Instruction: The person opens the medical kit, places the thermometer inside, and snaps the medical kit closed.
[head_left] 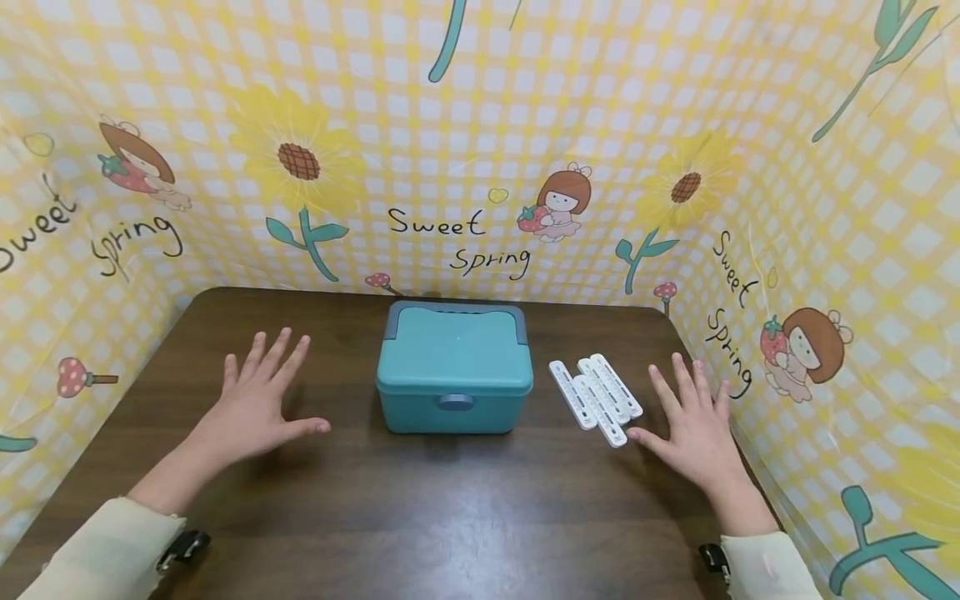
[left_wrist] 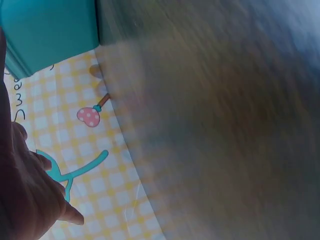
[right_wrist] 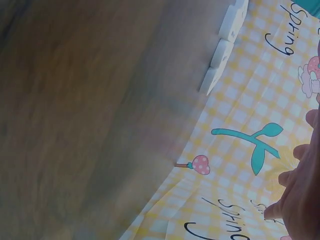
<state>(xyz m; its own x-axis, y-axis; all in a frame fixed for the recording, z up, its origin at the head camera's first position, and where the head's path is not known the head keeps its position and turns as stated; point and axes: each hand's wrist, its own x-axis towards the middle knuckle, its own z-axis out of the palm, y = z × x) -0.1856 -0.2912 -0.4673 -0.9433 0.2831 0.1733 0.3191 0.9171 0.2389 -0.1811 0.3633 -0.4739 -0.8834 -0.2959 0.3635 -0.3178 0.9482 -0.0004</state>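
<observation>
A teal lidded box (head_left: 454, 358) with a grey-blue handle and front latch stands closed at the middle of the table. Right of it lie several flat white plastic strips (head_left: 597, 398) with small printed marks, like test cassettes, side by side and partly touching. My left hand (head_left: 258, 406), fingers spread, is left of the box and apart from it. To the right of the strips is my right hand (head_left: 693, 429), also with fingers spread; its thumb tip comes close to the nearest strip. Neither hand holds anything. The wrist views show the box (left_wrist: 52, 32) and the strips' edges (right_wrist: 220, 55).
The dark wooden table (head_left: 450, 517) is enclosed at the back and sides by a yellow checked cloth (head_left: 420, 150) with flowers and printed words. Black straps (head_left: 183, 548) show at both wrists, by the pale sleeves.
</observation>
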